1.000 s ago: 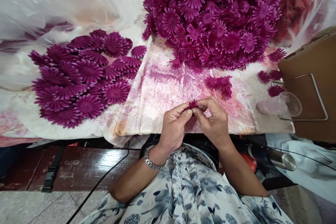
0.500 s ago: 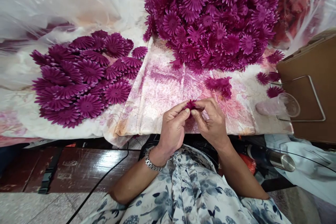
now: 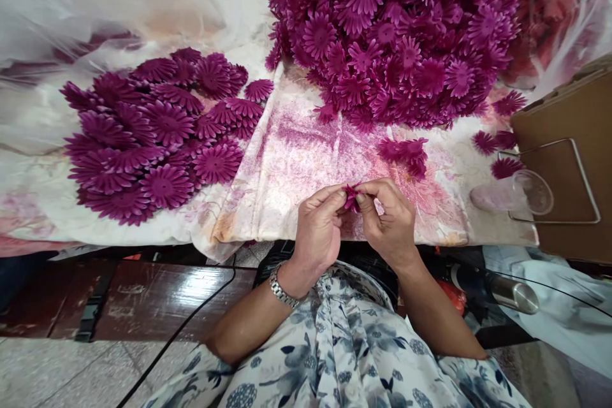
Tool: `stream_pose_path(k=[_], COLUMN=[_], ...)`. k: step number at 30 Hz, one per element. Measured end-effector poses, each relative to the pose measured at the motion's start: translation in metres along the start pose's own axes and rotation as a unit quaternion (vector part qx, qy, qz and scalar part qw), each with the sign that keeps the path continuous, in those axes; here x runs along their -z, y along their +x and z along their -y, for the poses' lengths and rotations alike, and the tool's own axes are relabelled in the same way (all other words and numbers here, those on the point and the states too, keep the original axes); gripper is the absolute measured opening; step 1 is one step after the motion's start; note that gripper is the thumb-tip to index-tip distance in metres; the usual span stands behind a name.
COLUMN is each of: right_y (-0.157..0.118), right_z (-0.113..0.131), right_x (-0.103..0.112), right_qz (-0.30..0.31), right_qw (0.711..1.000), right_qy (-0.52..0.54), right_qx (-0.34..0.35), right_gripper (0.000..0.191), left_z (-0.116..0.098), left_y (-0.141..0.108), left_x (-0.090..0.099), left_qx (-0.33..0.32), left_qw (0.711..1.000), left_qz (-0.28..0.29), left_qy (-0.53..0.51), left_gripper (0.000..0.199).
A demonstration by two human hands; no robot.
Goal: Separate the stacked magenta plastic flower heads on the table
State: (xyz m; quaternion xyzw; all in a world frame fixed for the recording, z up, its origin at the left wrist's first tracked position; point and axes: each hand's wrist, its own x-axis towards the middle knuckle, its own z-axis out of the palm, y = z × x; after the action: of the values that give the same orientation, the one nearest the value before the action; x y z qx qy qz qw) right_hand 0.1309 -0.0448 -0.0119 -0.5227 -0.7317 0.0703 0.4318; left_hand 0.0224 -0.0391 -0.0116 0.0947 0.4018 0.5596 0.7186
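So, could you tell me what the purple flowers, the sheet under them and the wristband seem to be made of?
Flowers: likely stiff synthetic fabric, matte; identical die-cut petals, and the one pinched between left hand and right hand holds its shape. Sheet: seemingly thin cloth or plastic, creased and stained pink. Wristband: metal links, silvery and shiny.

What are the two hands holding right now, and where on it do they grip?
A small purple flower piece, pinched between the fingertips of the left hand and right hand, one on each side. Exactly which part cannot be told.
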Motion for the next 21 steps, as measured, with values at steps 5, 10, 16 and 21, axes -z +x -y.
stream_pose_path(k=[5,10,16,21], right_y=[0.001,0.001,-0.002,-0.008], right_z=[0.001,0.004,0.006,0.007], right_x=[0.001,0.001,-0.001,0.005], right_qz=[0.003,0.008,-0.022,-0.066], right_qw=[0.999,1.0,1.0,0.995], right_qy=[-0.035,-0.014,0.018,0.043], right_qx=[0.023,0.019,-0.011,-0.055], right_gripper=[0.012,0.012,0.01,0.01], left_z=[-0.003,-0.003,-0.007,-0.015], left_y=[-0.002,0.0,0.001,0.006], left_x=[-0.002,-0.002,-0.001,0.002], left_qx=[0.008,0.001,0.027,-0.03], left_qw=[0.999,1.0,0.999,0.999], left_qz=[0.03,0.017,-0.016,-0.041], left_qy=[0.02,0.015,-0.006,-0.006], left_gripper=[0.015,0.014,0.011,0.01])
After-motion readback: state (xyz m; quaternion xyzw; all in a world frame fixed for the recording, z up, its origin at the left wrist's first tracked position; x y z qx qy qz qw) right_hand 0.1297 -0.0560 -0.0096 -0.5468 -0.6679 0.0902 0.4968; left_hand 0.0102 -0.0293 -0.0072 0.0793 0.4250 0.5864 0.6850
